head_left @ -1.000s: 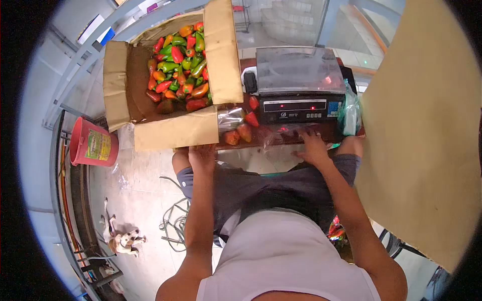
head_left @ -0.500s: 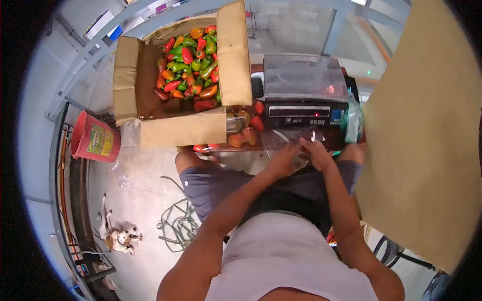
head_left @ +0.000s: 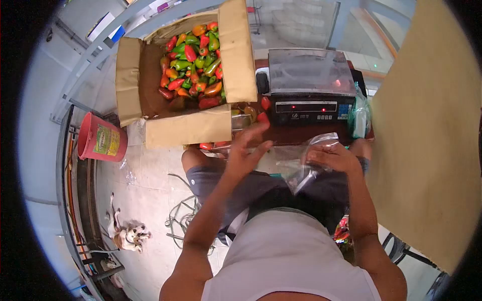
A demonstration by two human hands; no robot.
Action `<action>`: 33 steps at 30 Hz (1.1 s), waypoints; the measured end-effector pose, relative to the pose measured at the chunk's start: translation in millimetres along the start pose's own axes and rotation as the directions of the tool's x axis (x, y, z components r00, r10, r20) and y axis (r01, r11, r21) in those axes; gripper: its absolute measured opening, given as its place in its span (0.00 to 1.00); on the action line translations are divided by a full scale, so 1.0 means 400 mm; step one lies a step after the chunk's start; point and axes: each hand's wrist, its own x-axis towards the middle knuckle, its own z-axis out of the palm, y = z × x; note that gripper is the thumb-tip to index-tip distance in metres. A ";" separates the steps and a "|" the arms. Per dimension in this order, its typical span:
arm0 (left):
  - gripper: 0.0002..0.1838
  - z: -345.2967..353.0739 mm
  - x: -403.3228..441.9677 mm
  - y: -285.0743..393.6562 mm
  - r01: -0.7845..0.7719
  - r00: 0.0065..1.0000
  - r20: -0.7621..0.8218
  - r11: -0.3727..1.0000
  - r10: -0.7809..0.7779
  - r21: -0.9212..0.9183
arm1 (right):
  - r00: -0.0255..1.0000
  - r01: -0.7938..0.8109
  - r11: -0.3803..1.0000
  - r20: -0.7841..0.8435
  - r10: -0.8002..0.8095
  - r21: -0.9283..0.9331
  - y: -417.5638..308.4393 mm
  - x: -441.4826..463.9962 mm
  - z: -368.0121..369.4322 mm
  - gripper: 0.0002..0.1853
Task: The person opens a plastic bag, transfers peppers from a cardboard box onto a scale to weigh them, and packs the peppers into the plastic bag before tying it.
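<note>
the right hand pinches a crumpled clear plastic bag between thumb and fingers. from that grip the bag hangs on the side toward the left hand, its long axis slanting down and leftward to a pointed corner over the lap. the bag's mouth is hard to make out in the folds.

the left hand is spread and holds nothing that i can see, its thumb angled toward the bag and its fingers pointing ahead. of the two hands it is the nearer to the loose red pepper, which lies straight beyond its fingertips; whether they touch i cannot tell. another red pepper lies a little farther ahead, beside the scale.

ahead and to the left of the left hand stands the cardboard box, flaps folded out, holding a heap of red, green and orange peppers. ahead of the right hand, across a strip of dark reddish tabletop, sits the digital weighing scale, its wide side running across in front of both hands. a greenish plastic bag lies ahead and to the right of the right-hand grip, against the scale's end.
</note>
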 end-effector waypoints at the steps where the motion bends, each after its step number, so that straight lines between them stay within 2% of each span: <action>1: 0.28 0.028 0.024 0.042 -0.012 1.000 0.017 0.973 0.016 -0.230 | 0.992 -0.054 0.998 0.115 0.057 -0.032 -0.039 -0.017 0.006 0.13; 2: 0.28 0.056 0.057 0.080 -0.018 0.999 0.029 0.893 0.034 -0.450 | 0.991 0.103 0.994 0.091 -0.100 -0.027 -0.040 -0.026 0.022 0.13; 4: 0.29 0.063 0.068 0.125 0.191 0.950 0.311 0.766 0.013 -0.614 | 0.952 0.260 0.927 0.235 -0.198 -0.270 -0.065 -0.023 0.002 0.12; 5: 0.29 0.045 0.070 0.137 0.373 0.829 0.558 0.764 -0.021 -0.527 | 0.919 0.347 0.856 0.320 -0.229 -0.383 -0.086 -0.021 -0.017 0.11; 6: 0.29 0.031 0.074 0.141 0.521 0.645 0.763 0.759 -0.049 -0.391 | 0.941 0.313 0.825 0.271 -0.203 -0.470 -0.106 -0.036 -0.026 0.11; 8: 0.30 0.019 0.053 0.107 0.493 0.738 0.667 0.758 -0.103 -0.428 | 0.973 0.229 0.755 0.156 -0.169 -0.614 -0.137 -0.078 -0.033 0.13; 11: 0.28 0.038 0.036 0.076 0.449 0.861 0.501 0.598 -0.089 -0.664 | 0.974 0.217 0.857 0.161 -0.159 -0.468 -0.149 -0.089 -0.038 0.10; 12: 0.28 0.054 0.040 0.124 0.446 0.874 0.476 0.545 -0.097 -0.710 | 0.965 0.240 0.876 0.201 -0.169 -0.418 -0.121 -0.085 -0.048 0.12; 14: 0.25 0.061 0.037 0.189 0.506 0.833 0.547 0.513 -0.082 -0.694 | 0.944 0.312 0.859 0.230 -0.235 -0.406 -0.117 -0.073 -0.049 0.12; 16: 0.21 0.048 0.034 0.163 0.535 0.701 0.708 0.722 -0.090 -0.438 | 0.932 0.354 0.824 0.245 -0.269 -0.443 -0.104 -0.069 -0.059 0.12; 17: 0.20 0.039 0.033 0.153 0.513 0.623 0.774 0.806 -0.112 -0.297 | 0.948 0.301 0.857 0.224 -0.224 -0.417 -0.094 -0.072 -0.067 0.11; 18: 0.11 0.032 0.029 0.159 0.552 0.649 0.748 0.760 -0.134 -0.343 | 0.963 0.247 0.887 0.201 -0.180 -0.390 -0.085 -0.078 -0.073 0.10; 19: 0.08 0.041 0.023 0.173 0.564 0.696 0.699 0.728 -0.164 -0.390 | 0.975 0.191 0.914 0.177 -0.134 -0.358 -0.078 -0.083 -0.074 0.09; 21: 0.05 0.062 0.004 0.212 0.575 0.769 0.594 0.662 -0.236 -0.481 | 0.959 0.266 0.885 0.197 -0.204 -0.382 -0.079 -0.083 -0.075 0.09; 22: 0.05 0.065 -0.004 0.208 0.560 0.750 0.624 0.711 -0.217 -0.426 | 0.948 0.304 0.867 0.209 -0.238 -0.394 -0.082 -0.082 -0.075 0.09; 24: 0.05 0.069 -0.016 0.195 0.510 0.710 0.680 0.801 -0.185 -0.314 | 0.962 0.251 0.865 0.210 -0.174 -0.435 -0.105 -0.088 -0.073 0.10; 25: 0.05 0.069 -0.019 0.196 0.499 0.718 0.665 0.818 -0.205 -0.287 | 0.967 0.225 0.861 0.209 -0.142 -0.456 -0.112 -0.090 -0.073 0.11; 28: 0.08 0.071 -0.026 0.199 0.471 0.750 0.607 0.856 -0.262 -0.212 | 0.962 0.270 0.854 0.169 -0.216 -0.445 -0.101 -0.087 -0.069 0.11; 30: 0.11 0.081 -0.033 0.197 0.463 0.776 0.556 0.867 -0.296 -0.185 | 0.980 0.200 0.839 0.118 -0.162 -0.506 -0.088 -0.091 -0.075 0.11; 31: 0.12 0.085 -0.038 0.193 0.438 0.798 0.550 0.863 -0.246 -0.250 | 0.987 0.163 0.829 0.090 -0.136 -0.535 -0.085 -0.094 -0.078 0.11; 33: 0.14 0.088 -0.046 0.185 0.387 0.835 0.530 0.842 -0.147 -0.376 | 0.978 0.210 0.864 0.099 -0.185 -0.459 -0.093 -0.098 -0.078 0.11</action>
